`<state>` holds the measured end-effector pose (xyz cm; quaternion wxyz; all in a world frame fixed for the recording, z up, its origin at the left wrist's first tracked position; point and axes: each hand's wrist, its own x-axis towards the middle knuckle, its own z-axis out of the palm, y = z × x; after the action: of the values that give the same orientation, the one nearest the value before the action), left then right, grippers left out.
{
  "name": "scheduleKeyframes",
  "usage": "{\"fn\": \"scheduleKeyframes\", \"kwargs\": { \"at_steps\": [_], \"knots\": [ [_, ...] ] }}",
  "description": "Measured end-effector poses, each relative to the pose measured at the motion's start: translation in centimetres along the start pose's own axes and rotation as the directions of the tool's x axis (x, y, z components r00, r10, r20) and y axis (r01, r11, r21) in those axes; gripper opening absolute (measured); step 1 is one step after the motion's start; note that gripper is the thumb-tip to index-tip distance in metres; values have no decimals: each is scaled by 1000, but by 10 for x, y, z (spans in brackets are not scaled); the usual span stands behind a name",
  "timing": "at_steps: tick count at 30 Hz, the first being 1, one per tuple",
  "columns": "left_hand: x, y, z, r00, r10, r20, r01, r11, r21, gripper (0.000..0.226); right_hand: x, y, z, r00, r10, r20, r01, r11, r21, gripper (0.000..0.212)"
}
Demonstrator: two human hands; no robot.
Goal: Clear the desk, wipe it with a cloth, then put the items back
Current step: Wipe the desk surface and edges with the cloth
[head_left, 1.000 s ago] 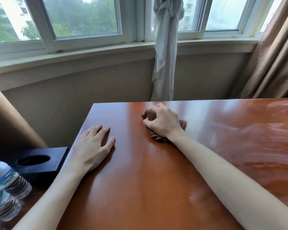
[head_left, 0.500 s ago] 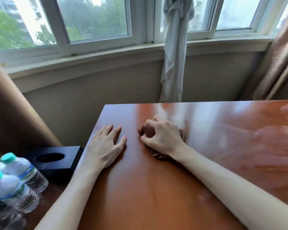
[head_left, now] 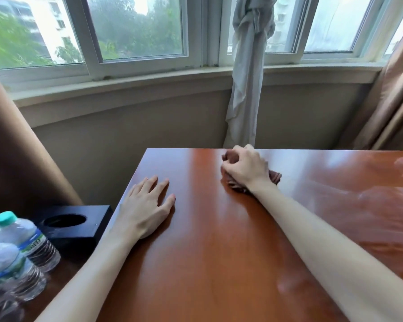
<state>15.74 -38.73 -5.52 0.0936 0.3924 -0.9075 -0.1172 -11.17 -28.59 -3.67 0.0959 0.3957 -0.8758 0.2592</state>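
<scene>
Gripping a crumpled brown cloth (head_left: 275, 176), the right hand (head_left: 247, 168) presses it onto the glossy reddish-brown bench (head_left: 219, 252) at about one o'clock, close to the far edge. One cloth shows, bunched and mostly hidden beneath the curled fingers, with a fold poking out on either side. The left hand (head_left: 144, 210) lies flat, fingers spread and holding nothing, at ten o'clock just inside the bench's left edge. Bare wood stretches between the two forearms and off toward three o'clock. At eight o'clock, beyond that edge, stand two water bottles (head_left: 23, 249) with teal caps beside one black box (head_left: 79, 226).
</scene>
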Motion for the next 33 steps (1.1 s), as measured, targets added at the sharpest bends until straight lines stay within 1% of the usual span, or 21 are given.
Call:
{"fn": "scheduleKeyframes", "kwargs": {
  "at_steps": [2, 4, 5, 6, 7, 8, 9, 10, 12, 13, 14, 15, 18, 19, 21, 23, 26, 28, 29, 31, 33],
  "knots": [
    [3, -2, 2, 1000, -9, -20, 9, 1000, -7, 62, 42, -6, 21, 994, 82, -66, -85, 995, -49, 28],
    [2, -2, 1, 999, -18, -42, 18, 1000, -11, 66, 65, -34, 45, 993, 81, -80, -84, 996, -30, 27],
    [1, -1, 0, 999, -19, -46, 18, 1000, -11, 66, 67, -52, 55, 999, 22, -49, -23, 1000, -9, 26],
    [0, 0, 0, 999, -17, -49, 17, 1000, -10, 65, 65, -66, 62, 997, -81, 1, 81, 996, 23, 25],
    [-1, 1, 0, 999, -15, -52, 14, 1000, -9, 66, 62, -73, 67, 978, -197, 64, 193, 979, 69, 23],
    [-1, 1, 0, 998, -10, -55, 10, 1000, -9, 68, 62, -74, 67, 955, -271, 120, 257, 959, 122, 21],
    [0, -1, 0, 998, -9, -59, 8, 1000, -12, 71, 68, -69, 65, 948, -286, 142, 263, 951, 161, 22],
    [1, -2, 0, 998, -10, -62, 9, 1000, -19, 72, 77, -62, 62, 961, -245, 130, 222, 961, 166, 24],
    [1, -2, 2, 998, -7, -55, 5, 999, -32, 73, 95, -49, 59, 995, -91, 52, 85, 992, 98, 27],
    [0, -2, 2, 998, -5, -60, 3, 999, -35, 73, 96, -47, 60, 998, -56, 16, 54, 996, 66, 27],
    [0, -2, 1, 998, -6, -67, 4, 999, -32, 72, 91, -50, 60, 997, -79, 6, 79, 996, 47, 27],
    [-1, -1, 0, 998, -8, -66, 7, 1000, -24, 70, 82, -55, 59, 990, -137, 16, 136, 989, 51, 26],
    [-3, 2, -3, 999, -7, -42, 6, 1000, -14, 62, 37, -56, 42, 943, -321, 84, 309, 943, 125, 23],
    [-4, 3, -5, 999, -10, -39, 9, 1000, -13, 62, 23, -51, 35, 927, -360, 108, 341, 926, 160, 25],
    [-5, 4, -6, 999, -3, -33, 3, 1000, -13, 62, 7, -33, 19, 919, -373, 129, 342, 916, 211, 33],
    [-5, 4, -6, 1000, 10, -27, -11, 1000, -9, 62, 4, -9, 3, 934, -337, 117, 306, 926, 221, 38],
    [-7, 3, -3, 1000, 22, -23, -22, 1000, -1, 62, 14, 33, -15, 964, -249, 94, 231, 957, 176, 23],
    [-6, 1, -2, 999, 34, -26, -34, 999, 6, 63, 29, 58, -19, 986, -153, 59, 146, 983, 111, 19],
    [-5, 0, -1, 999, 36, -30, -35, 999, 11, 63, 39, 66, -18, 997, -76, 30, 74, 995, 63, 20],
    [-3, -2, 1, 999, 33, -34, -33, 999, 5, 64, 60, 73, -7, 997, 57, -46, -57, 998, -17, 24],
    [-1, -3, 2, 999, 17, -49, -17, 1000, -6, 67, 79, 62, 9, 990, 98, -105, -105, 993, -62, 29]
  ]
}}
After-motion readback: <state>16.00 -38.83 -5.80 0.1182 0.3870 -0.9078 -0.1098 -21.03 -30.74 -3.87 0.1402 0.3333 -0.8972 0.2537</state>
